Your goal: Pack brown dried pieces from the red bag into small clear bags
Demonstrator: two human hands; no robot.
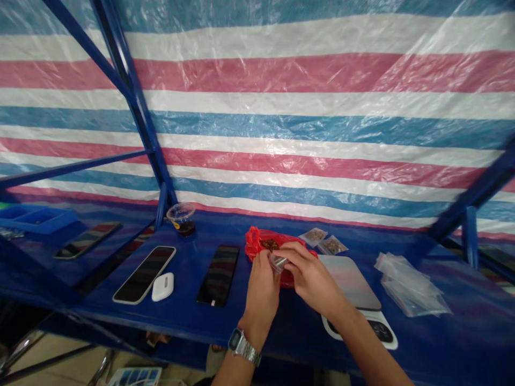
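My left hand (pixel 263 279), with a metal watch on its wrist, is closed on a small clear plastic bag (pixel 277 261). My right hand (pixel 308 273) reaches in from the right, its curled fingers closed at the same bag and partly covering it. What lies inside is too small to make out. Just behind and beneath both hands, an open red plastic bag (pixel 253 244) contains many small brownish pieces (pixel 269 244). Two filled clear bags lie beyond it, one (pixel 314 236) slightly behind the other (pixel 333 245).
A white scale with a metal plate (pixel 350 279) sits right of my hands, near a pile of flat clear bags (pixel 412 284). Leftward are a black phone (pixel 218 273), a white-edged phone (pixel 145 274), a white earbud case (pixel 163 287) and a plastic cup (pixel 183 219). Blue posts (pixel 137 102) flank the table.
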